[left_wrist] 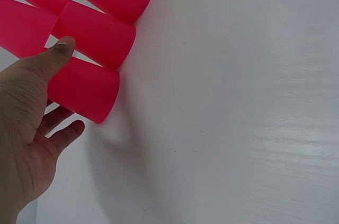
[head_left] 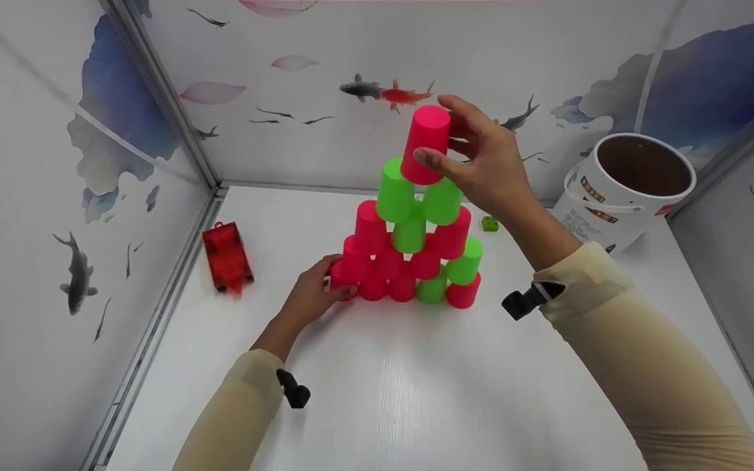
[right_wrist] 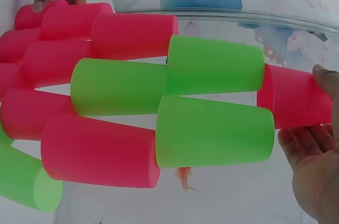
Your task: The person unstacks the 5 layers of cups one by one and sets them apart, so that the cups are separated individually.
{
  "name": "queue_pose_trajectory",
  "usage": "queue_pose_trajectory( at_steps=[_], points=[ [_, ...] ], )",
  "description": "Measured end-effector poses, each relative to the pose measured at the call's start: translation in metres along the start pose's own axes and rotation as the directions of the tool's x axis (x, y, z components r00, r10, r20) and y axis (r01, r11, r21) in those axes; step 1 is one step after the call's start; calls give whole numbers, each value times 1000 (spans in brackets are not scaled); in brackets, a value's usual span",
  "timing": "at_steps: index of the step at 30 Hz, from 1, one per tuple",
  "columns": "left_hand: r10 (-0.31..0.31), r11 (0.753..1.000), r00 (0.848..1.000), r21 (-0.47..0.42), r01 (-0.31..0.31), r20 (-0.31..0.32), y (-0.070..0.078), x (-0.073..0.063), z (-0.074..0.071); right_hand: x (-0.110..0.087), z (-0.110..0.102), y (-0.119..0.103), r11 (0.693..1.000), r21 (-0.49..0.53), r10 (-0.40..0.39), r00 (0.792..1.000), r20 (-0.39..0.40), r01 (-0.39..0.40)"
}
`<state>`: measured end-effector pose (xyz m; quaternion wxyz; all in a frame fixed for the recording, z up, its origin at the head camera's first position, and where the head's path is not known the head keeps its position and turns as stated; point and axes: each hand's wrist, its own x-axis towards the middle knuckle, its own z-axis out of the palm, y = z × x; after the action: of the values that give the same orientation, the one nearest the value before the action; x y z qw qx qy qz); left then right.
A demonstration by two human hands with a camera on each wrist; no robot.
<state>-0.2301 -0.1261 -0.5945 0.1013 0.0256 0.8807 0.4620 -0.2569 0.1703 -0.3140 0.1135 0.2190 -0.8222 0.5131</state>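
Observation:
A pyramid of upturned pink and green plastic cups stands on the white table (head_left: pixel 383 392). At its peak, my right hand (head_left: pixel 491 154) holds a pink cup (head_left: pixel 426 137), thumb on the near side and fingers round the far side. This cup's rim rests over two green cups, the left one (head_left: pixel 394 190) and the right one (head_left: pixel 442 201). Low at the left corner, my left hand (head_left: pixel 311 291) grips the end pink cup (left_wrist: pixel 87 89) of the bottom row. The thumb lies across that cup in the left wrist view; some fingers are hidden behind it.
A red toy car (head_left: pixel 228 257) sits left of the pyramid. A white bucket (head_left: pixel 603 209) stands at the back right. Behind the cups lies a small green block (head_left: pixel 490 224). Printed walls (head_left: pixel 285 150) enclose the table at the back and sides.

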Motion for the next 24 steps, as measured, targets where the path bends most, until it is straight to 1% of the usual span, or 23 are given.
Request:
queue_pose_trajectory(
  at_steps=[3,6,9,11,13,15,17,20,23,24],
  points=[
    [4,1000,1000,2,-4,-1,-1,0,1,-1,-2,-3,1000,1,-23,1000,-21,23],
    [17,1000,1000,-2,-17,-1,-3,1,2,-1,-7,-4,996,3,-86,995,-51,86],
    [34,999,999,-13,-34,-5,-4,2,1,-2,-18,-5,989,0,-144,986,-85,145],
    [46,999,999,-19,-46,-6,-3,2,2,-5,-29,-2,989,-9,-146,983,-113,146],
    [60,998,998,-15,-60,-9,-3,3,2,-11,-41,2,994,-17,-109,983,-145,108],
    [69,998,998,-5,-69,-12,-3,3,3,-18,-53,9,998,-21,-57,982,-181,54],
    [74,997,997,10,-74,-17,-4,3,3,-28,-64,19,1000,-12,1,976,-219,-4],
    [74,997,997,27,-74,-23,-4,2,4,-45,-80,43,998,-13,56,957,-286,-62],
    [64,997,998,43,-63,-29,-3,1,3,-64,-93,72,991,-35,111,929,-352,-132],
    [57,997,998,45,-56,-29,-4,1,3,-71,-95,83,984,-53,136,919,-370,-167]
  ],
)
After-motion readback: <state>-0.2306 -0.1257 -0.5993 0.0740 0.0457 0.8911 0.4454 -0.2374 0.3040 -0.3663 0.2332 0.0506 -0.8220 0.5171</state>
